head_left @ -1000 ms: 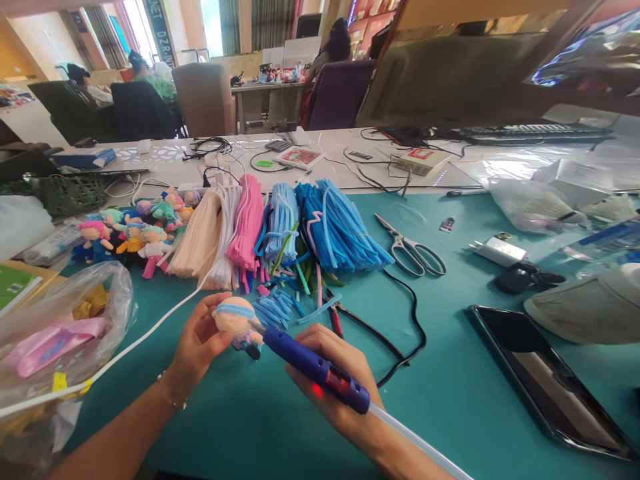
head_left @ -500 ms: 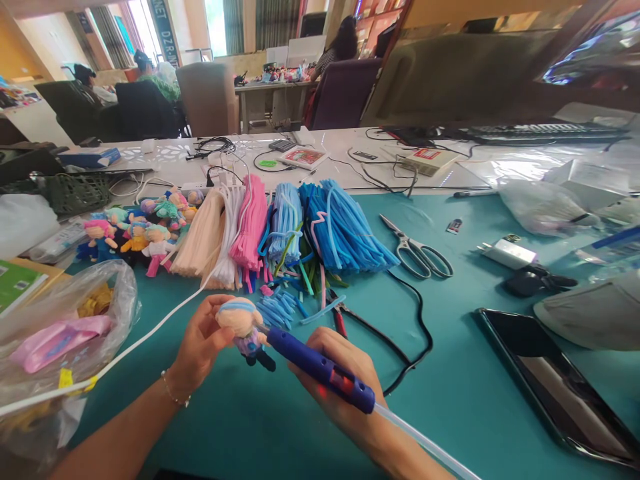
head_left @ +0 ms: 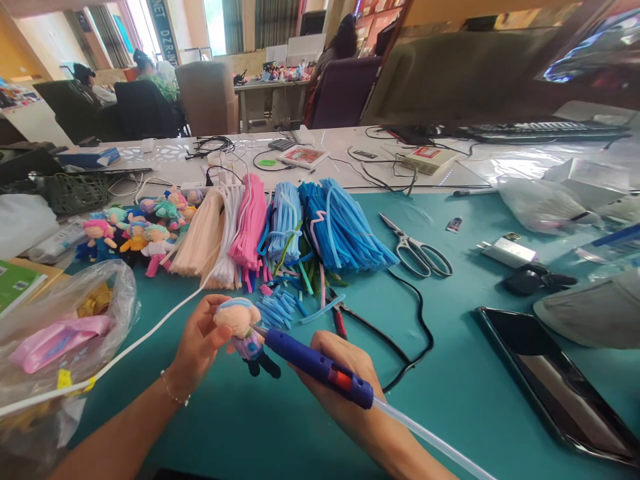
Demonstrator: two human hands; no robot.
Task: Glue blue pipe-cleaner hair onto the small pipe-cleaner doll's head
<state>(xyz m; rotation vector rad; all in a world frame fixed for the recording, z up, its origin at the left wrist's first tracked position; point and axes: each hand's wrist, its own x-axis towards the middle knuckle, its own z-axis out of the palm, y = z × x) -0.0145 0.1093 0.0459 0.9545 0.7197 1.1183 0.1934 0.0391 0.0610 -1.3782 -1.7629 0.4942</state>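
Between the thumb and fingers of my left hand [head_left: 201, 343] is a small doll [head_left: 239, 321] with a peach head, a blue band on top, a lilac body and dark legs. My right hand [head_left: 343, 380] is wrapped round a dark blue glue gun [head_left: 310, 360] with a clear glue stick [head_left: 430, 437] coming out of its back end. Its nozzle points left, at the doll's neck, right by or touching it; which, I cannot tell. Just beyond the doll lie short cut pieces of blue pipe cleaner [head_left: 278, 309].
Bundles of pipe cleaners [head_left: 253, 223] line the mat's back. Finished dolls [head_left: 135, 233] and a plastic bag [head_left: 117, 293] are on the left. Pliers [head_left: 373, 323], scissors [head_left: 415, 250] and a phone [head_left: 555, 387] lie to the right. A white cable [head_left: 170, 313] crosses the left side.
The doll has tipped in my left hand, so its body and dark legs now show more. The glue gun has shifted very slightly left, its nozzle still at the doll's neck.
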